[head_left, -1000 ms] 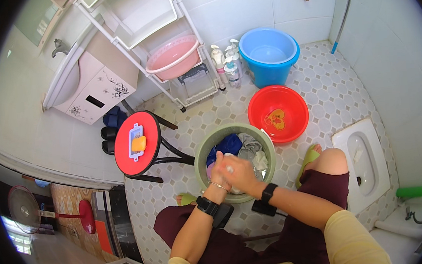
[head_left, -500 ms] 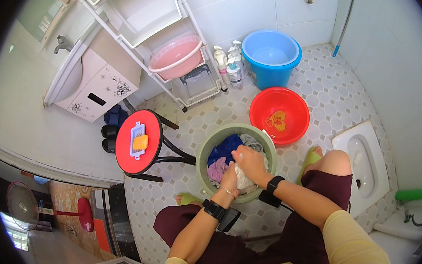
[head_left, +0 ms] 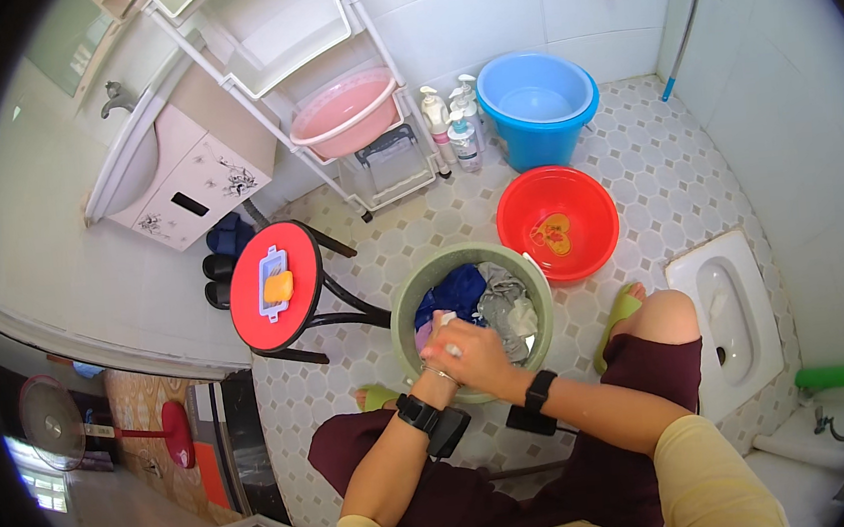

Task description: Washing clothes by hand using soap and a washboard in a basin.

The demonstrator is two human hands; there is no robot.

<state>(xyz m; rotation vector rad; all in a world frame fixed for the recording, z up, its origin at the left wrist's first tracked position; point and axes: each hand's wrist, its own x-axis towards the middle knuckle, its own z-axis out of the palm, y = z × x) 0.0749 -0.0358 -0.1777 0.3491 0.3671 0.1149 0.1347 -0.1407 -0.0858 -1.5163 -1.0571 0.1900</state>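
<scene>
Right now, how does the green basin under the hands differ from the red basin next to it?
The green basin is packed with clothes, blue and grey among them; the red basin holds no clothes, only a yellowish patch on its bottom. Both hands, right hand over left hand, press together on fabric at the green basin's near rim; nothing touches the red basin. Both are round, open and stand on the tiled floor.
</scene>
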